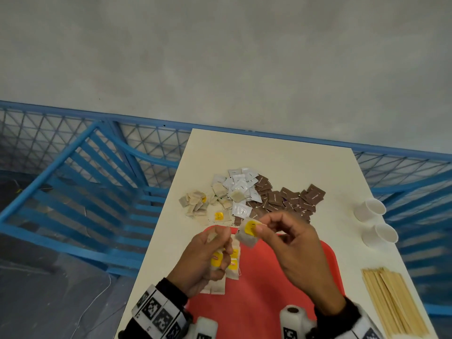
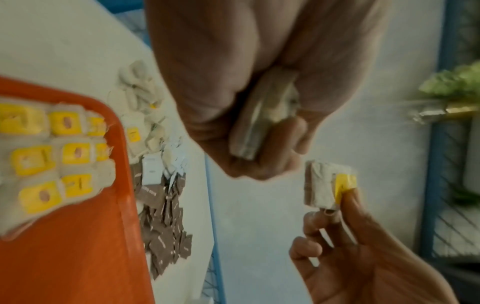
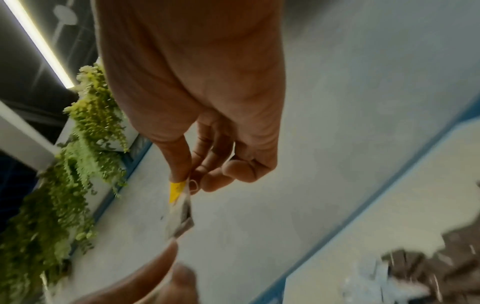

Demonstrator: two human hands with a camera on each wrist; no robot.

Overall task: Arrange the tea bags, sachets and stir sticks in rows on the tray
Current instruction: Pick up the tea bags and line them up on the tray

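Red tray [image 1: 325,263] on white table [image 1: 281,157]; blue fence [image 1: 73,152], grey wall.

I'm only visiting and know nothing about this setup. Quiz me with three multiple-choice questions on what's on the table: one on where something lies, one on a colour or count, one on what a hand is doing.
1. Where do the stir sticks lie?
A. on the table right of the tray
B. on the tray
C. in a cup

2. What colour is the tray?
A. blue
B. red
C. white

3. What is the right hand doing?
A. resting flat on the table
B. gripping a cup
C. pinching a tea bag above the tray

Answers:
1 A, the sticks lie in a bundle on the white table beyond the tray's right rim.
2 B, its bare surface shows red.
3 C, thumb and finger pinch the yellow-tagged bag in the air.
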